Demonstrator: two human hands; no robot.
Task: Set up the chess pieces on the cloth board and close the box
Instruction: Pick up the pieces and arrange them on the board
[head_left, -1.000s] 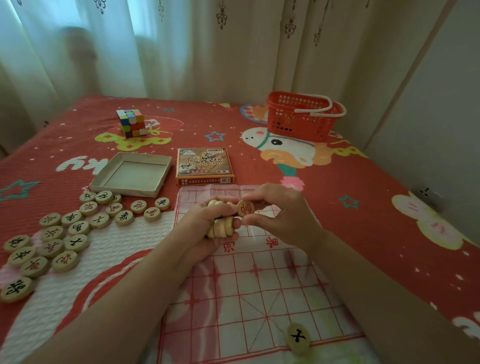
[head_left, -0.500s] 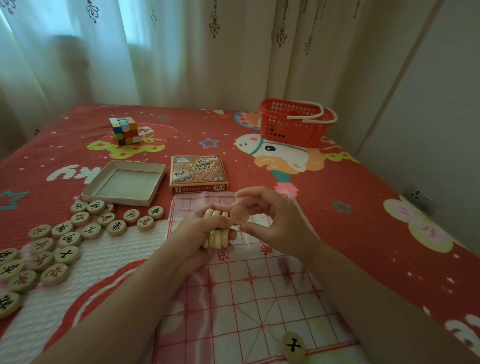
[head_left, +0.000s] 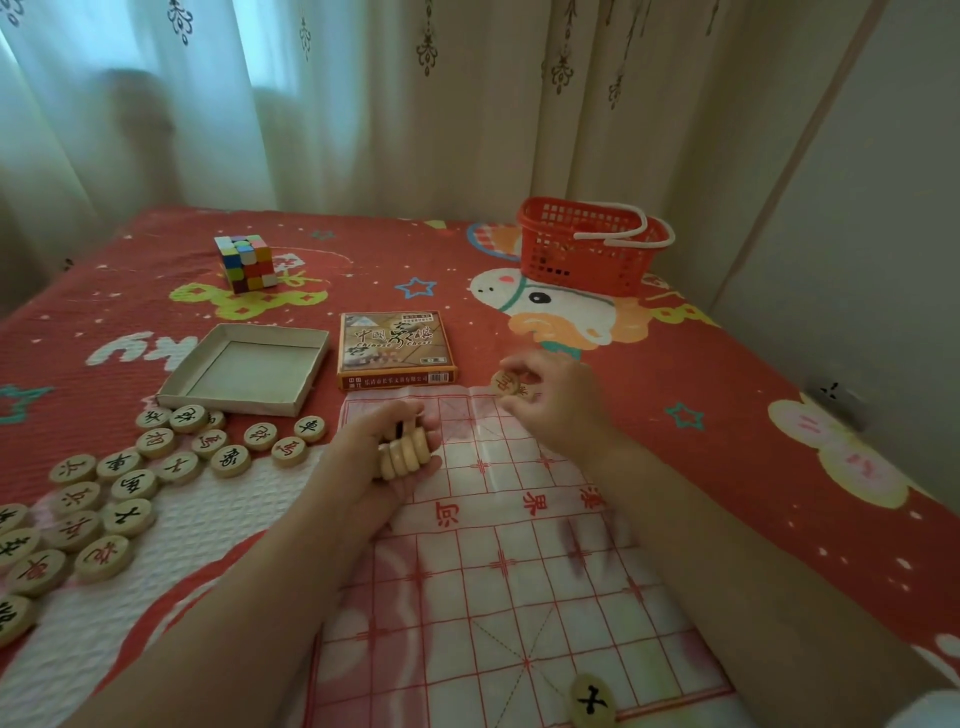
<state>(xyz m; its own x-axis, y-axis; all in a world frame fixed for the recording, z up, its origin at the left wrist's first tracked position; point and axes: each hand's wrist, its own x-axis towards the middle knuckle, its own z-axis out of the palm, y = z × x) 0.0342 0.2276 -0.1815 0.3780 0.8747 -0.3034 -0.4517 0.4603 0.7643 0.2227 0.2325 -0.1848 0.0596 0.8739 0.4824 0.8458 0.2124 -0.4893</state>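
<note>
At the far edge of the cloth board (head_left: 519, 571), the right hand (head_left: 558, 402) pinches one wooden chess piece (head_left: 506, 384) between thumb and fingertips. The piece's red character faces up, too blurred to read. Whether it touches the cloth I cannot tell.

The left hand (head_left: 384, 457) hovers over the board's far left part, fingers curled round a stack of pieces (head_left: 404, 453) held on edge. Four rims show; more may be hidden in the palm.

One piece with a black character (head_left: 592, 699) lies alone on the board's near edge. Red characters across the board's middle include 河 and 界.

Just beyond the board lies the box lid (head_left: 397, 348), printed "Chinese Chess" under large Chinese characters, with a barcode on its front side. The open box tray (head_left: 244, 371) sits beside it to the left.

Some twenty loose pieces (head_left: 130, 486) are spread on the red bedspread (head_left: 727, 467) left of the board, marked in red or black; the frame edge cuts off a few.

Farther back stand one puzzle cube (head_left: 244, 262) and one red plastic basket (head_left: 592, 249) with white handles.
</note>
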